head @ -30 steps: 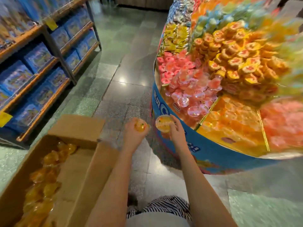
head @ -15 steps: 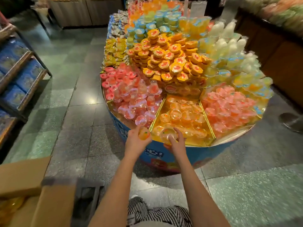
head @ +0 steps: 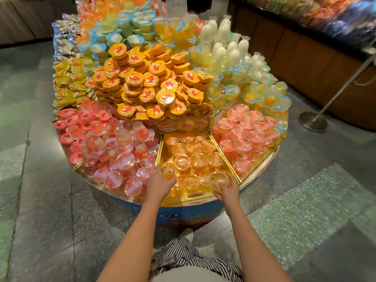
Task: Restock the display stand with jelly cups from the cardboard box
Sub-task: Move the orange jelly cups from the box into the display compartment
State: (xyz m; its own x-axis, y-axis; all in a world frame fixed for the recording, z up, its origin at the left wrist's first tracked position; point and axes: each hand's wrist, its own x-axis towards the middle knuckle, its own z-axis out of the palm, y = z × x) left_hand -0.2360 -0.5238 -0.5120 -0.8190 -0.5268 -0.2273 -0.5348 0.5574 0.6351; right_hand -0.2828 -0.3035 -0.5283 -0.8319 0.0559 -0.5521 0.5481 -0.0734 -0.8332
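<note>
I note left hand [head: 157, 185] curled round a clear orange jelly cup [head: 167, 173]; right hand [head: 226, 191] gripping a second cup [head: 219, 179], round face tilted up toward me. Both over the near orange wedge of the round blue display stand [head: 183, 215].

Both arms are bare and stretch forward, away from the body. The left forearm [head: 133, 239] and right forearm [head: 251, 239] draw slightly closer towards the wrists, which are straight. The left hand [head: 160, 185] is seen from its back, fingers curled round an orange cup [head: 168, 173] just ahead of the knuckles. The right hand [head: 228, 191], well apart to its right, grips a clear cup [head: 219, 178] ahead of its palm, thumb on the cup's left.
</note>
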